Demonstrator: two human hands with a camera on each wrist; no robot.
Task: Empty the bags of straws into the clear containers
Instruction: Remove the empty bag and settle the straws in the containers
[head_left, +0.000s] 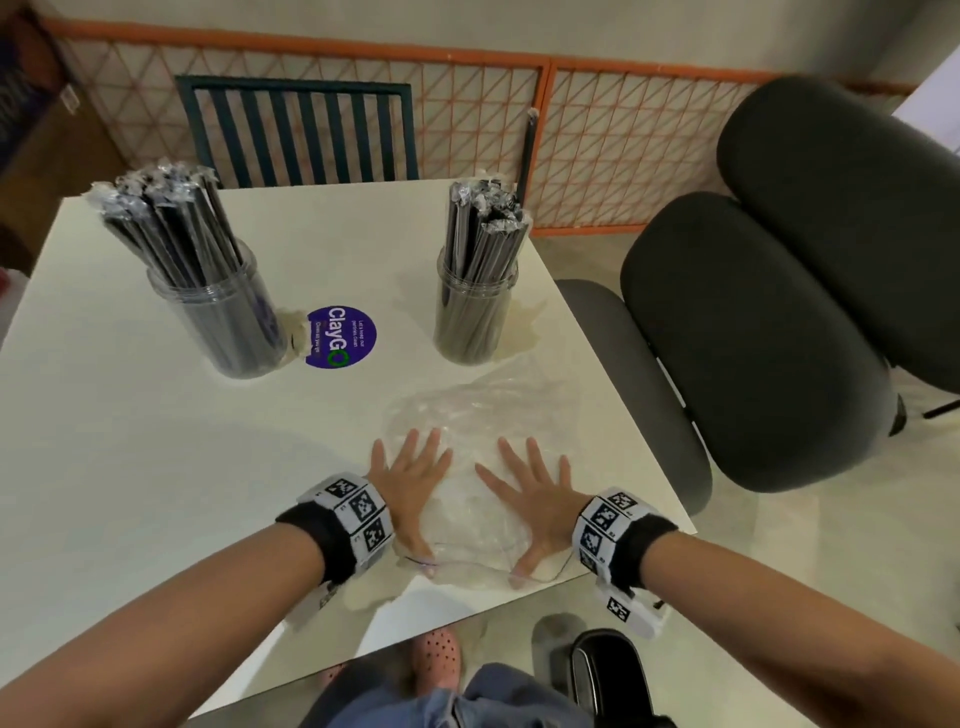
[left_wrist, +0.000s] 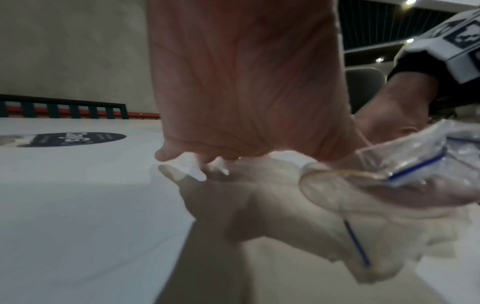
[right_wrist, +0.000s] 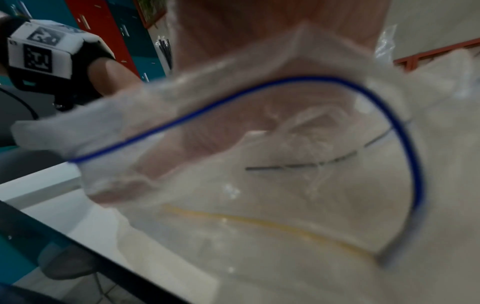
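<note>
Two clear containers stand on the white table (head_left: 130, 467). The left one (head_left: 223, 317) and the right one (head_left: 475, 312) each hold a bundle of wrapped black straws. A crumpled, empty clear zip bag (head_left: 467, 415) lies near the table's front edge. My left hand (head_left: 415, 467) and right hand (head_left: 530, 483) rest flat on it, fingers spread and straight, thumbs at its near rim. The left wrist view shows my left palm (left_wrist: 246, 82) over the table and the bag's blue zip line (left_wrist: 415, 164). In the right wrist view the bag's mouth (right_wrist: 259, 98) fills the picture.
A purple round sticker (head_left: 340, 336) lies between the containers. Dark padded chairs (head_left: 753, 338) stand close to the table's right side, and a slatted chair back (head_left: 296, 130) is behind the far edge. An orange mesh railing (head_left: 571, 145) runs along the wall.
</note>
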